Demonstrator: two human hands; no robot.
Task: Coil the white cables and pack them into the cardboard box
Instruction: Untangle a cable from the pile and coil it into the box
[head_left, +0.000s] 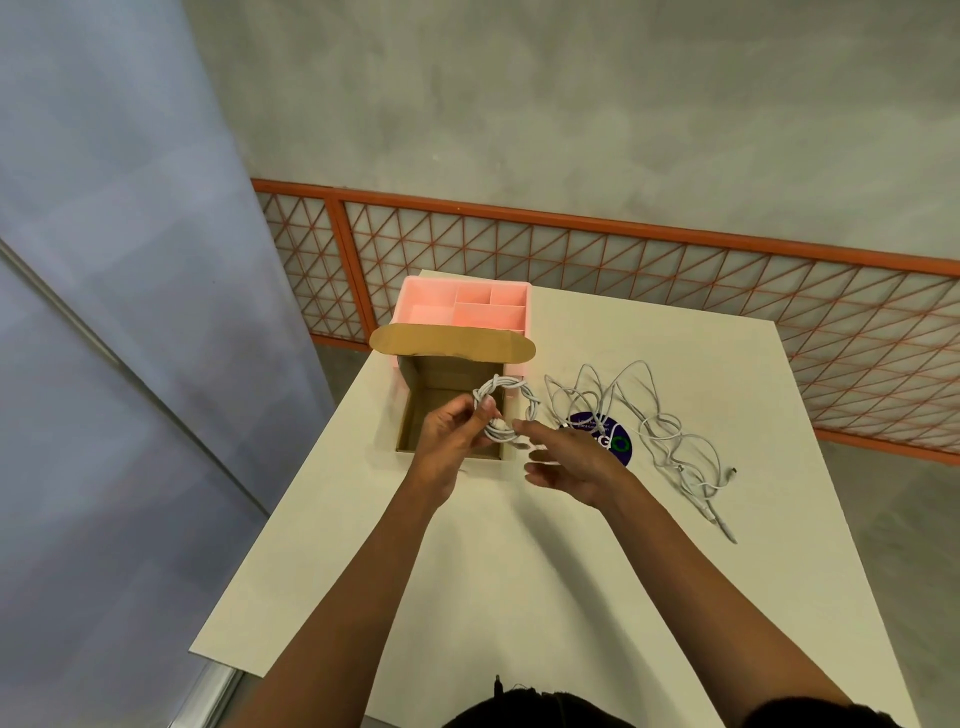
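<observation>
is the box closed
No, the box is open, its flap folded back, and the left hand holds a coil over it.

organizer (467, 283): pink, split into compartments, at the tabletop's far left corner
tabletop (519, 571): plain white, square-cornered
sticker (618, 444): round, dark blue with green lettering, on the tabletop
railing (623, 244): orange frame with diagonal mesh, behind the tabletop
wall (519, 104): grey, mottled
panel (104, 260): blue-grey, at left
</observation>
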